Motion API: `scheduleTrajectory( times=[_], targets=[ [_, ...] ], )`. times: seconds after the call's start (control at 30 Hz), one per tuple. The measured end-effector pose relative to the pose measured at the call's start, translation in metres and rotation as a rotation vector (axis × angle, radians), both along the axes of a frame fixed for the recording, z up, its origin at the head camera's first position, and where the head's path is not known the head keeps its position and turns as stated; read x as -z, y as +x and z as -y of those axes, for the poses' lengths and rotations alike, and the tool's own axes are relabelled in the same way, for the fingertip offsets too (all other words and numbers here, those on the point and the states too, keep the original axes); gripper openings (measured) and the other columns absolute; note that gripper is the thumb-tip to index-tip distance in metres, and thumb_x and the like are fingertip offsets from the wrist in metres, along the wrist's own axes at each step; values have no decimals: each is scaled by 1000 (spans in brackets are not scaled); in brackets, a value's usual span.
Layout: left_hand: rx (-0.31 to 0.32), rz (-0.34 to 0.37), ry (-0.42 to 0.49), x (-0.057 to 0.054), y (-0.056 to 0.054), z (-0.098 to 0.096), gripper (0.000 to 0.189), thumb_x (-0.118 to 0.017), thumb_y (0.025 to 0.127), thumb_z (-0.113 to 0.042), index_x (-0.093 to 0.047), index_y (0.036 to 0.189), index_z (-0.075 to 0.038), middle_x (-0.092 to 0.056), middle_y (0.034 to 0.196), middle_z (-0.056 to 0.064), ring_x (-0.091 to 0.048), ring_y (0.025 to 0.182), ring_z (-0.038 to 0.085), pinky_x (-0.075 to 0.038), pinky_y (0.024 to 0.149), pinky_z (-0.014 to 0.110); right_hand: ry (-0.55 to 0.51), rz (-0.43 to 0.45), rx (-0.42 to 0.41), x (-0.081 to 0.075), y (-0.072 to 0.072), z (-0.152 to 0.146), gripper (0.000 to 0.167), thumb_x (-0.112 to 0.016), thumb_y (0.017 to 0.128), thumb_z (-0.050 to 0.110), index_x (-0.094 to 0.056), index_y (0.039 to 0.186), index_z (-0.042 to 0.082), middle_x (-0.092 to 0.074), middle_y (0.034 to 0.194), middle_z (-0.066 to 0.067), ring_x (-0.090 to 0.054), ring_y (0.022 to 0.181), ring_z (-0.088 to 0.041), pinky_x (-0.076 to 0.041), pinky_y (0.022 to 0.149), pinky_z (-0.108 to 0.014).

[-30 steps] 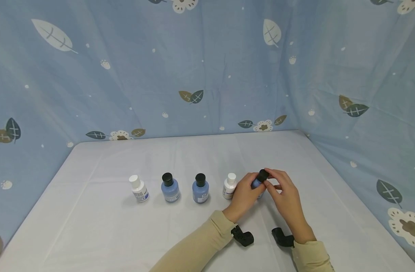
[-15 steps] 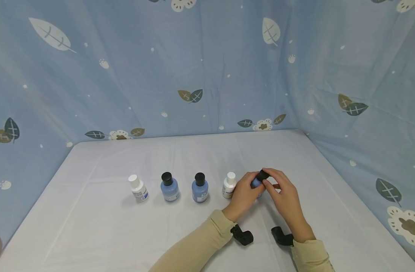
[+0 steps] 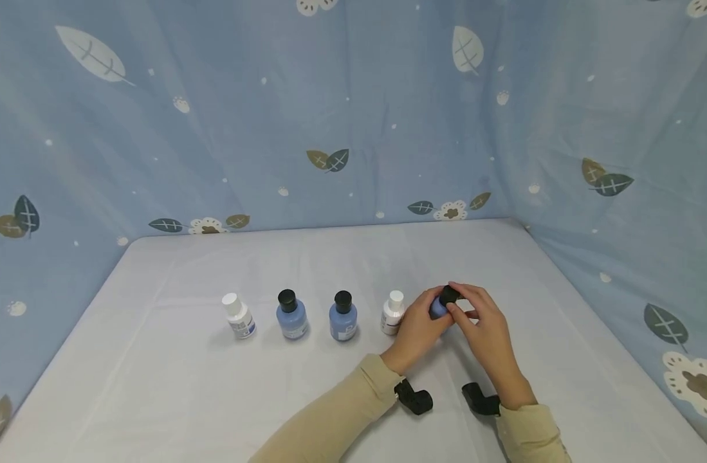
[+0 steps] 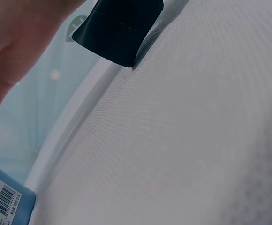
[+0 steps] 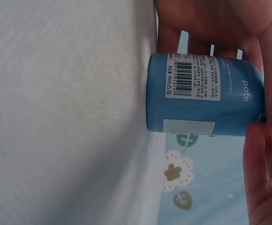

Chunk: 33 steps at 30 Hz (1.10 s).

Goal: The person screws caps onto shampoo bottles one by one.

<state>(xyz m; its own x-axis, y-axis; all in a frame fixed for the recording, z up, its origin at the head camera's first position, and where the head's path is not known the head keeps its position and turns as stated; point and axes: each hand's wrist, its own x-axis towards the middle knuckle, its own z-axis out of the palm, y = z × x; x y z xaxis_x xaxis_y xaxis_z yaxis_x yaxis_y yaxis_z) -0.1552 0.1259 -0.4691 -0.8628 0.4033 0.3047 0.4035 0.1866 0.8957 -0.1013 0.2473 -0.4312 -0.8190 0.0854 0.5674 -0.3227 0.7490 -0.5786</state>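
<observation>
At the right end of a row of bottles, a blue bottle [image 3: 438,309] with a black cap [image 3: 449,294] is between both hands. My left hand [image 3: 418,328] grips its body from the left, hiding much of it. From the right, my right hand [image 3: 487,326] pinches the cap between thumb and fingers. The right wrist view shows the bottle's labelled blue side [image 5: 234,89], its base right at the white cloth. A corner of the blue bottle [image 4: 26,204] also enters the left wrist view. Just left of my left hand stands a white bottle [image 3: 392,314].
Further left stand two blue bottles with black caps, one nearer [image 3: 343,317] and one farther [image 3: 292,316], then another white bottle [image 3: 239,316]. Black wrist devices [image 3: 413,397] stick out from both sleeves. A patterned blue curtain [image 3: 353,116] borders the white-covered table [image 3: 174,386].
The head view has shifted slightly. Both hands stay on the same blue bottle, fingers still at its cap, and the other bottles keep their places.
</observation>
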Motion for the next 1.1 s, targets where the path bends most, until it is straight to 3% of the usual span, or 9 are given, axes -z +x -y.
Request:
scheduleTrajectory(
  times=[0.13, 0.33, 0.5, 0.63, 0.77, 0.83, 0.97, 1.1],
  targets=[
    [26, 16, 29, -1, -1, -1, 57, -62, 82, -37, -37, 132, -30, -44, 128, -10, -42, 114, 6, -38, 91, 28, -35, 40, 17, -1, 1, 0, 57, -65, 82, 16, -42, 134, 19, -53, 112, -3, -51, 103, -17, -45, 69, -19],
    [71, -27, 69, -4, -3, -3, 66, -60, 83, -38, -25, 138, -29, -31, 137, -11, -34, 124, 16, -33, 96, 32, -110, 49, 25, -6, 1, -2, 68, -66, 81, 19, -30, 139, 24, -48, 123, -2, -48, 108, -17, -43, 71, -14],
    [94, -81, 146, -11, -5, -1, 65, -56, 86, -38, -19, 139, -32, -24, 141, -10, -25, 128, 13, -29, 99, 38, -140, -19, 21, -7, 1, -5, 59, -59, 87, 15, -32, 138, 27, -46, 127, 0, -46, 112, -17, -39, 79, -14],
    [93, -189, 232, -19, -6, 6, 59, -50, 91, -33, -20, 141, -23, -22, 144, -4, -19, 131, 11, -23, 102, 40, -117, -39, -1, -4, -7, -3, 47, -52, 91, 15, -39, 135, 28, -45, 129, 4, -44, 115, -15, -36, 86, -15],
    [101, -291, 310, -41, 8, 17, 55, -49, 92, -19, -22, 140, -13, -23, 144, 6, -17, 133, 18, -21, 104, 39, -87, -40, -9, -1, -12, -2, 42, -49, 92, 16, -42, 133, 25, -44, 130, 6, -43, 114, -14, -34, 89, -16],
    [117, -357, 352, -60, 15, 24, 52, -48, 92, -16, -24, 138, -7, -24, 143, 12, -19, 132, 23, -21, 104, 40, -71, -42, -15, 0, -11, -2, 43, -49, 92, 16, -42, 133, 23, -43, 131, 5, -43, 114, -15, -34, 90, -20],
    [130, -495, 439, -100, 21, 40, 47, -41, 95, -23, -29, 132, 5, -31, 137, 19, -28, 127, 27, -27, 101, 41, -36, -43, -20, -2, -6, -3, 44, -52, 91, 14, -42, 134, 19, -41, 134, 0, -38, 120, -18, -33, 95, -35],
    [142, -529, 512, -136, 25, 62, 47, -41, 94, -20, -30, 129, 9, -35, 133, 22, -35, 122, 30, -33, 96, 44, 9, -35, 2, -13, -2, -11, 44, -51, 91, 15, -42, 134, 18, -39, 136, -2, -32, 126, -19, -28, 99, -44]
  ],
)
